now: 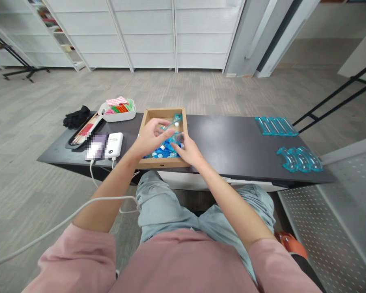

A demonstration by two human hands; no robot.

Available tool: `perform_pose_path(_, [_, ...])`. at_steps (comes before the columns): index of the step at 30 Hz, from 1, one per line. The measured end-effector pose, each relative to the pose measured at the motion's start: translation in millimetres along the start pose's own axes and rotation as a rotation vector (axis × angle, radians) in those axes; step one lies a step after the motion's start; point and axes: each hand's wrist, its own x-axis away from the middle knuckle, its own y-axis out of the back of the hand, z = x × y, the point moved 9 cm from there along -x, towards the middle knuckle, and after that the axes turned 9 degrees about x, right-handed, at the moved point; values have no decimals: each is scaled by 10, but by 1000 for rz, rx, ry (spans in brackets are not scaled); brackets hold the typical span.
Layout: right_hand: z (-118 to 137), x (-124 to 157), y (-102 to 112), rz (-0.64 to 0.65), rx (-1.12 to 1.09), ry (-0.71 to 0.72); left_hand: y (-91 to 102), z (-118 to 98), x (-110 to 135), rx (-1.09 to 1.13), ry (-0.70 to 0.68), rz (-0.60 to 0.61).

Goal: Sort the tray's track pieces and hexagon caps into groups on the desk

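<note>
My left hand (pixel 152 136) is over a cardboard box (pixel 163 163), its fingers curled around one end of a thin translucent blue plastic piece (pixel 171 123). On the box's right side, my right hand (pixel 188 151) pinches a clear bluish plastic piece (pixel 178 138) between thumb and fingers. Whether both hands touch the same part is hard to make out. Beneath them lie several small blue and white pieces (pixel 164 152) in the box, partly covered by the hands. Another translucent blue piece (pixel 177 117) rests in the box's far right corner.
On the dark table (pixel 219 142), straight blue tubes (pixel 276 126) and curved blue pieces (pixel 299 159) lie at the right. Leftward are a white power bank (pixel 114 145), a blurred-out device (pixel 96 147), a black tray (pixel 84 132), a white basket (pixel 118 116) and black cloth (pixel 76 118). A white cable (pixel 64 221) crosses my left arm.
</note>
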Motion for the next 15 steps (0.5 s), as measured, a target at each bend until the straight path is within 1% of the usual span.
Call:
perform_pose_path(2, [-116,23,44,-26,-131,-54,373,236,-88,26,19,-178])
perform_pose_path(4, [-231,89,167,-86,-237,-86,707,568,-147,12,80,-346])
perform_pose_path(6, [-386,214,378,-154,-276,-104,920,897,-170,-37,143,-441])
perform_pose_path(7, [-488,301,509,-176,-256,-114,971,1038,-173,-68,169,-448])
perform_pose_path(8, [-606,404,657,-190,-201,-131,976,1163,-179,-111,196,-414])
perform_pose_path(9, [-740,524,818,-195,-113,-158,962,1261,-176,-181,220,-367])
perform_pose_path(10, [-883,661,992,-196,0,-196,919,1341,-172,-266,241,-291])
perform_pose_path(11, [-1029,813,1173,-195,124,-244,876,1397,-160,-339,253,-223])
perform_pose_path(13, [-1301,1140,1528,-183,368,-362,843,1454,-130,-341,265,-171])
perform_pose_path(15, [-1516,1455,1830,-167,558,-487,802,1440,-140,-337,263,-133])
